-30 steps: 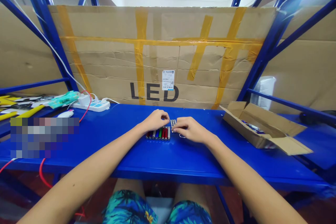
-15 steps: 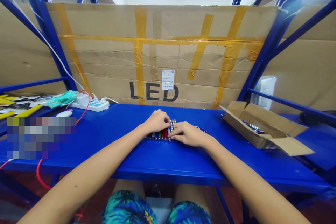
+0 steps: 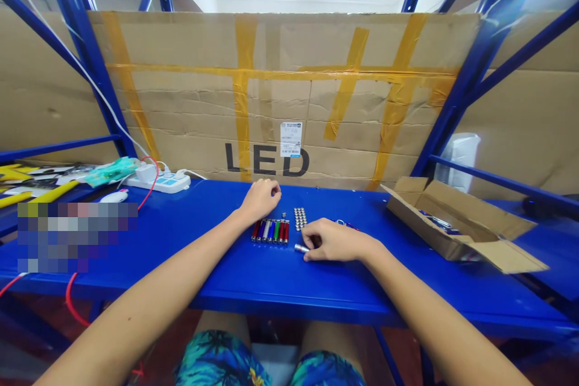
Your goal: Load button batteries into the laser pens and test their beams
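Note:
My right hand (image 3: 333, 242) pinches a silver mini flashlight (image 3: 300, 248), a short metal tube lying low over the table with its end pointing left. My left hand (image 3: 262, 199) is raised behind the row, fingers curled together; whatever they hold is hidden. In front of it several mini flashlights (image 3: 270, 231) in red, blue, silver and green lie side by side. Small round button cells (image 3: 300, 217) stand in a neat block between the hands. A tiny loose metal piece (image 3: 284, 215) sits left of that block.
Partly behind my right hand lie more blue and purple tubes with a ring (image 3: 346, 224). An open cardboard box (image 3: 425, 229) with metal items stands at the right. A power strip (image 3: 158, 181) and red cable (image 3: 149, 190) are at the left. A large carton (image 3: 203, 108) backs the blue table (image 3: 217, 277).
My left hand has moved back and left, off the row of flashlights. My right hand has drawn the silver flashlight rightward and nearer, turning it sideways, away from the row's end.

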The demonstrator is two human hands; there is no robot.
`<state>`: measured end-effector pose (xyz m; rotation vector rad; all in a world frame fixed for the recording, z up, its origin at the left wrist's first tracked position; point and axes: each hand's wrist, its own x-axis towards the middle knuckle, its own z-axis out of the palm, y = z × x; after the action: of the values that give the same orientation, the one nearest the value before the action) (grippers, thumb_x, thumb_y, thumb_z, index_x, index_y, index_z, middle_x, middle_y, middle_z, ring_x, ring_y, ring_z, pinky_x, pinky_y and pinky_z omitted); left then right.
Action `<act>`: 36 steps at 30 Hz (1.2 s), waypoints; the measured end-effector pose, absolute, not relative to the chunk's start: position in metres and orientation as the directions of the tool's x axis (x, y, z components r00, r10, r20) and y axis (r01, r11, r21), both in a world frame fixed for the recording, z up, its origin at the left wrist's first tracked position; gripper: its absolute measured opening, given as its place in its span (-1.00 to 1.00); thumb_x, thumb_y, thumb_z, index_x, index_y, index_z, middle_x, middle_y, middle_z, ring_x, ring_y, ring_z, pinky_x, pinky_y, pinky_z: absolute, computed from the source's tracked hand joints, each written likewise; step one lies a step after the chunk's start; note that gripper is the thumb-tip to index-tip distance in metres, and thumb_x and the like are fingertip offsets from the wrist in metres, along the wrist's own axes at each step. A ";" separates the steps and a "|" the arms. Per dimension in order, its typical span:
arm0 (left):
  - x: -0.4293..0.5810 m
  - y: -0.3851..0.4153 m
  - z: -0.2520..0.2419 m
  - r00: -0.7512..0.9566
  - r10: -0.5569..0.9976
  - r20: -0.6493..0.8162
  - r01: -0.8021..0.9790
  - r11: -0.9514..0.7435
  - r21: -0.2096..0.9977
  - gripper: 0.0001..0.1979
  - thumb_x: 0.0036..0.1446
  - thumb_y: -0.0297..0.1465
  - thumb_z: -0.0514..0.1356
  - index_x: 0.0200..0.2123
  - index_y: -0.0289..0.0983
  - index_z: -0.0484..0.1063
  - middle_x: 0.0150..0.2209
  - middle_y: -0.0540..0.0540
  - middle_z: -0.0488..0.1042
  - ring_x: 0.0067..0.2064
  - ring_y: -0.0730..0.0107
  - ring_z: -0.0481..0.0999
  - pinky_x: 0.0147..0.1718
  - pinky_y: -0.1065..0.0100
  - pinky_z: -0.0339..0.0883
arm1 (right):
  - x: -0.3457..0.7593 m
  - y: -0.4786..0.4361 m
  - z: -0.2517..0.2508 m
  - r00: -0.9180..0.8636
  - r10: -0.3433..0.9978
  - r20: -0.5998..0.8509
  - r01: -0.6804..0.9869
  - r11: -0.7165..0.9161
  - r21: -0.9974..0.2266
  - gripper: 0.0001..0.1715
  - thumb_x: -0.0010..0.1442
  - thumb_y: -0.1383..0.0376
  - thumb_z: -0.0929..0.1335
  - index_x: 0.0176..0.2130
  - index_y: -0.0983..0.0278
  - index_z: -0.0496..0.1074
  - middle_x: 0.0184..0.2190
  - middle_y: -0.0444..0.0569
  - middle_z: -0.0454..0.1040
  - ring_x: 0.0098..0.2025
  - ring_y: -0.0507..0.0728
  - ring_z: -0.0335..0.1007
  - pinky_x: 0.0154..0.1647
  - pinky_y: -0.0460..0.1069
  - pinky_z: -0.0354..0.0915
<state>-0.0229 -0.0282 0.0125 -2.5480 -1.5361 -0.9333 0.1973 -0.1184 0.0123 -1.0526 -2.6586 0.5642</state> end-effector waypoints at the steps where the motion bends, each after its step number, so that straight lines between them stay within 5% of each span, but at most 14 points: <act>1: -0.023 -0.028 0.012 0.369 0.788 0.494 0.788 -0.547 0.283 -0.85 0.13 -0.42 0.11 -0.33 -0.26 0.49 -0.28 -0.11 0.52 -0.17 0.23 0.43 -0.14 0.25 0.29 | 0.198 -0.119 0.013 -0.702 0.711 0.048 0.624 0.646 -0.440 -0.75 0.02 0.24 0.44 -0.52 0.27 0.30 -0.57 -0.21 0.31 -0.53 -0.02 0.16 -0.52 -0.10 0.04; 8: -0.009 -0.012 0.015 0.686 0.655 0.316 0.581 -0.755 0.303 -0.79 0.14 -0.44 0.12 -0.21 -0.24 0.54 -0.16 -0.10 0.51 -0.14 0.31 0.47 -0.09 0.32 0.29 | 0.228 -0.102 0.019 -0.522 0.825 0.217 0.548 0.519 -0.656 -0.86 0.04 0.34 0.34 -0.30 0.28 0.34 -0.51 -0.18 0.34 -0.47 0.00 0.25 -0.45 -0.10 0.18; 15: 0.014 0.019 0.006 0.803 0.561 0.199 0.461 -0.798 0.389 -0.76 0.11 -0.49 0.16 -0.18 -0.23 0.57 -0.12 -0.09 0.55 -0.08 0.32 0.49 -0.04 0.35 0.29 | 0.262 -0.073 0.006 -0.265 0.909 0.322 0.704 0.410 -0.580 -0.82 0.09 0.29 0.32 -0.25 0.29 0.37 -0.48 -0.14 0.39 -0.45 0.04 0.28 -0.41 -0.06 0.20; 31: -0.005 0.030 0.001 0.767 0.612 0.193 0.510 -0.764 0.397 -0.76 0.04 -0.56 0.14 -0.34 -0.22 0.60 -0.24 -0.06 0.58 -0.20 0.35 0.52 -0.13 0.38 0.32 | 0.262 -0.073 0.004 -0.261 0.922 0.287 0.715 0.384 -0.584 -0.81 0.15 0.23 0.31 -0.24 0.28 0.38 -0.47 -0.11 0.43 -0.45 0.04 0.32 -0.43 -0.06 0.21; 36: -0.016 0.028 0.002 0.752 0.623 0.214 0.507 -0.755 0.415 -0.74 0.11 -0.49 0.12 -0.20 -0.20 0.57 -0.13 -0.08 0.55 -0.12 0.34 0.51 -0.09 0.36 0.32 | 0.261 -0.072 0.002 -0.277 0.923 0.266 0.711 0.383 -0.590 -0.82 0.15 0.24 0.30 -0.24 0.28 0.37 -0.46 -0.12 0.43 -0.46 0.04 0.33 -0.44 -0.07 0.21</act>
<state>-0.0158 0.0276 0.0016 -3.2498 -1.0838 -0.6086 0.2611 -0.0722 0.0023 -1.3981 -2.0723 0.4824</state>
